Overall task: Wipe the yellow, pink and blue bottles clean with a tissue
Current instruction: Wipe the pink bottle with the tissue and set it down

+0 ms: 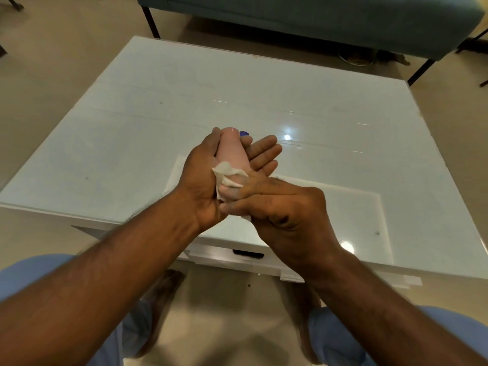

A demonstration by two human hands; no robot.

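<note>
The pink bottle (233,151) lies along my left hand (203,178), its top pointing away from me, thumb on its left side and fingers spread beneath it. My right hand (280,207) pinches a crumpled white tissue (227,178) against the bottle's near end. A small piece of the blue bottle (244,133) peeks out behind the pink one; the rest of it is hidden by my hands. No yellow bottle is in view.
A glossy white low table (132,122) fills the middle, with a drawer front (237,256) facing me. A teal sofa (303,17) on dark legs stands beyond it. My knees and bare feet are below, on the beige floor.
</note>
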